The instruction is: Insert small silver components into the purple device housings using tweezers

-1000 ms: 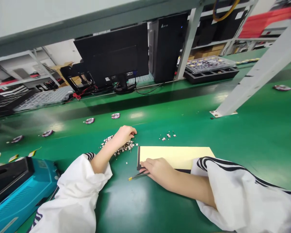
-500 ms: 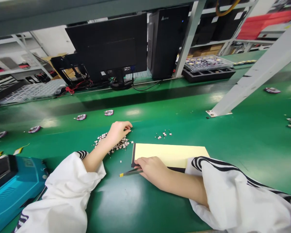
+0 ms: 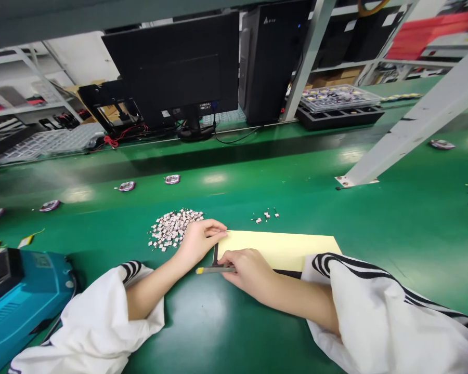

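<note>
A pale yellow sheet with a black strip along its left and lower edges lies flat on the green table. My left hand is at its upper left corner, thumb and fingers closed together; whatever they pinch is too small to make out. Grey tweezers with a yellow end point left from my right hand, whose fingers are wrapped round them over the sheet's left part. Behind my left hand lies a pile of small whitish parts with dark bits. Several similar loose parts lie beyond the sheet.
A teal machine stands at the left. Small round-cornered devices sit in a row farther back. A white metal post rises at the right. A monitor, computer tower and black tray line the back.
My left hand has moved right and toward me, from over the pile of small parts to the sheet's upper left corner. My right hand stays on the sheet, the tweezers now lying more level.
</note>
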A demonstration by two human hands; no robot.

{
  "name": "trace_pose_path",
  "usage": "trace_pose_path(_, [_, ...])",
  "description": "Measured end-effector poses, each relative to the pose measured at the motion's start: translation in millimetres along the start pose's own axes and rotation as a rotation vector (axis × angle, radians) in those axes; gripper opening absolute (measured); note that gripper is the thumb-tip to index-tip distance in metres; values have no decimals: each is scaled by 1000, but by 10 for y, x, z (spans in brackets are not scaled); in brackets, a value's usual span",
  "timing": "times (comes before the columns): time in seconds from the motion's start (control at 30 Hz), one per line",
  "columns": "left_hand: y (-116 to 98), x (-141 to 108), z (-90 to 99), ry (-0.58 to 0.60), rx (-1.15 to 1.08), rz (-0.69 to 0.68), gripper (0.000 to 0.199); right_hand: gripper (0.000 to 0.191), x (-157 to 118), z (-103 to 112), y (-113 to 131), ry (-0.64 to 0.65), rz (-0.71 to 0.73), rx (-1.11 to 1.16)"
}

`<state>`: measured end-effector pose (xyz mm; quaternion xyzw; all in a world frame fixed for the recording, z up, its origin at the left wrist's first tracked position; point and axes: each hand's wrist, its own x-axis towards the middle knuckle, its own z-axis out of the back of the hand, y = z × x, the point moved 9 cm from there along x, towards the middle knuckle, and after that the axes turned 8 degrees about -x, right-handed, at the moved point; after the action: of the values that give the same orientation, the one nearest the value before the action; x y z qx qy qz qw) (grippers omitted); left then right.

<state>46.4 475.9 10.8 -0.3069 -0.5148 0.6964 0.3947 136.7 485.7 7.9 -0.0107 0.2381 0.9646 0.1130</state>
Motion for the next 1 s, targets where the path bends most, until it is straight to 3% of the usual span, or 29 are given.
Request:
trace_pose_path(0.17, [-32, -8, 7, 4, 115, -82, 16, 10, 6, 0, -29, -13, -17, 35])
trace_pose_path(0.3, [-55, -37, -98, 100, 121, -143, 19, 15, 9, -24, -35, -7, 4, 30])
trace_pose_path(0.43, [38, -64, -194, 212, -18, -53, 16, 19, 12, -64, -49, 8, 15, 2])
trace_pose_path(0.6, [143, -71, -215, 268, -152, 39, 14, 22, -6, -103, -56, 30, 11, -25])
trace_pose_path(0.73, [23, -91, -243, 358, -57, -84, 13, 21, -18, -124, -52, 37, 16, -23])
trace_pose_path(0.87, [-156, -153, -250, 449, 187, -235, 17, 22, -26, -121, -41, 30, 21, -31])
trace_pose_path(1.0, [-231, -248, -282, 629, 294, -294, 23, 26, -42, -120, 5, 41, 52, -43])
